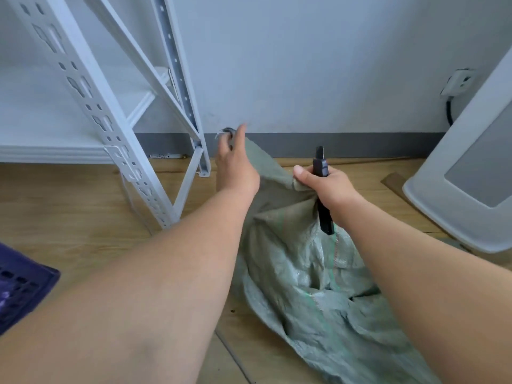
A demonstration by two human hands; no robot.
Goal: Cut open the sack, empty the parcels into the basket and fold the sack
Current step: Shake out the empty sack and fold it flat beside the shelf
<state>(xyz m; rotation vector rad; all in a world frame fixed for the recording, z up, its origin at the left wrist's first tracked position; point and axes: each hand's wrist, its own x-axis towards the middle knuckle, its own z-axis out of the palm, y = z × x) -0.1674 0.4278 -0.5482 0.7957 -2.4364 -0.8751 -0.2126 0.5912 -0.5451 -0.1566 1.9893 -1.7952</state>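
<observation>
Shelving: I see a white metal rack (116, 120) at left, its slotted uprights standing on the wood floor (69, 206).
Wall: pale wall (318, 65) behind, with a grey skirting strip (346, 145).
Socket: 1 white plug (457, 81) with a black cable, at right.

Against the pale grey-blue wall (332, 65) with its dark grey skirting band (360, 145), I see a dull grey-green woven sack (299, 273) crossed by a thin bright green stripe, lying on light oak-toned wood-grain flooring (69, 206). A black utility knife (322, 189) stands out in front of that wall, while a white metal rack (91, 87) punched with rows of keyhole slots sits to the wall's left and a white bin (457, 189) with a grey panel to its right. A dark purple perforated basket (19, 284) shows far below the wall at lower left.
</observation>
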